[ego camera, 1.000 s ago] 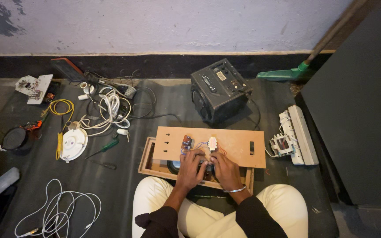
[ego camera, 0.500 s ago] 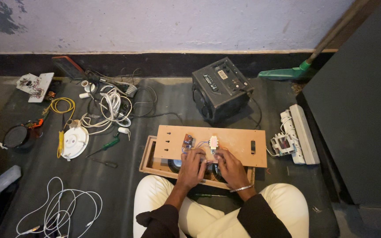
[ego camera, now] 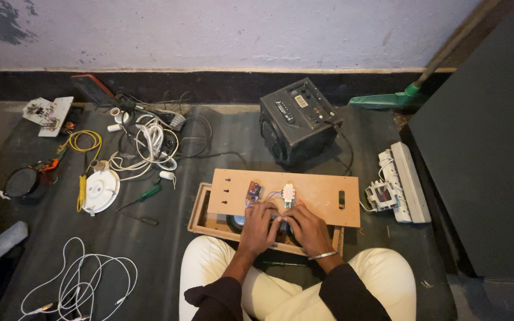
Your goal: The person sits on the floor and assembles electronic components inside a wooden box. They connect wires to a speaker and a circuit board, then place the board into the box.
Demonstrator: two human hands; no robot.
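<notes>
I sit cross-legged on a dark floor with a shallow wooden box (ego camera: 200, 219) in front of my knees. A wooden panel (ego camera: 316, 193) lies across its top, carrying a small circuit board (ego camera: 253, 191) and a white component (ego camera: 288, 194) joined by thin wires. My left hand (ego camera: 259, 224) and my right hand (ego camera: 304, 228) are side by side at the panel's near edge, fingers curled around something small between them that I cannot make out. A speaker cone shows in the box under my hands.
A black speaker cabinet (ego camera: 297, 122) stands behind the panel. A white power strip (ego camera: 404, 181) lies at right beside a dark cabinet. At left are tangled white cables (ego camera: 150, 145), a green-handled screwdriver (ego camera: 144, 195), a round white fitting (ego camera: 100, 189) and a coiled white cord (ego camera: 84, 279).
Both hands stay at the panel's near edge with only slight finger movement; the view has shifted a little.
</notes>
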